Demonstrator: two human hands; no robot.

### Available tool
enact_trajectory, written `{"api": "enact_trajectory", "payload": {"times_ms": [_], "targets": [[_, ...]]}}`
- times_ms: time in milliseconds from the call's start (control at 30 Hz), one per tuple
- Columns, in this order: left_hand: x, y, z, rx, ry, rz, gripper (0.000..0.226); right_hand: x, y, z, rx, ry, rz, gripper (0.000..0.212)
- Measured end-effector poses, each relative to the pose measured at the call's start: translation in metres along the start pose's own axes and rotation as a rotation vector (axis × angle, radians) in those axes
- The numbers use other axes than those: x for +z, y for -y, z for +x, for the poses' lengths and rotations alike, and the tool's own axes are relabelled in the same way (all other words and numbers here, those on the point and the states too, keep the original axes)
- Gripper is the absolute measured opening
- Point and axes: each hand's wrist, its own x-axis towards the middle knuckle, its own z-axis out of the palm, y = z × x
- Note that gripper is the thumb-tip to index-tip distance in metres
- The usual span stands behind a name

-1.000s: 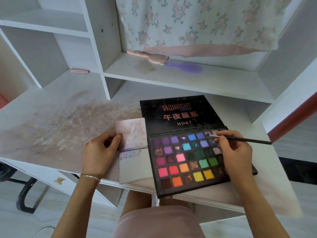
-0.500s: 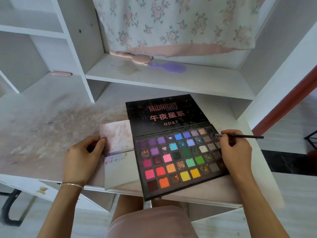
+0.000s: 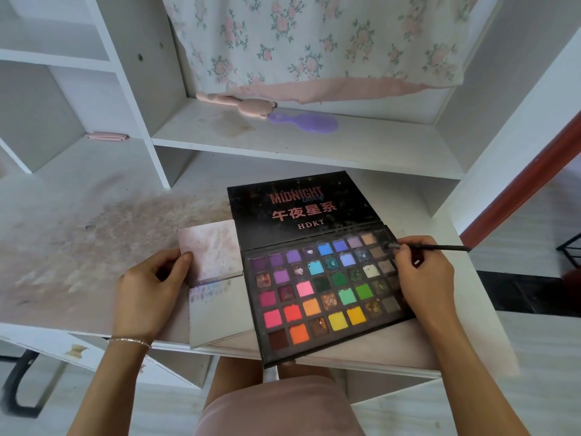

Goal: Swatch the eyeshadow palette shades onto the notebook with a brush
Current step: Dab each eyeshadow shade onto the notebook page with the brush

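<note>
Now that the brush (image 3: 430,247) tip has slid from the blue pans to the palette (image 3: 327,291)'s top-right corner shade, the right hand (image 3: 424,275) pinching it looks to be loading colour, while the left hand (image 3: 151,291) grips the notebook (image 3: 217,297) on the counter (image 3: 78,234), beside the palette.

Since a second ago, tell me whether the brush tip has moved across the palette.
Yes. The brush tip has shifted right along the palette's top row, from the blue pans to the far-right corner pan.

Palette (image 3: 317,284) corner — hidden under hand (image 3: 424,278)
</note>
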Motion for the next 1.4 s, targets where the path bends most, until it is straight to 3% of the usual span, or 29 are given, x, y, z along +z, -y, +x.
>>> {"api": "enact_trajectory", "payload": {"times_ms": [533,733,1167,1400], "targets": [[0.001,0.001,-0.001,-0.014,0.002,-0.022,0.008,0.002,0.010,-0.013,-0.061,0.019,0.064,0.013],[0.001,-0.001,-0.001,-0.022,0.018,-0.036,0.010,0.019,0.038,-0.032,-0.082,0.193,0.163,0.029],[-0.002,-0.004,-0.001,-0.050,0.037,-0.047,0.011,0.089,0.091,-0.080,-0.158,0.538,0.277,0.021],[-0.004,-0.003,-0.001,-0.030,0.045,-0.044,0.012,0.103,0.093,-0.081,-0.183,0.609,0.191,0.021]]}}
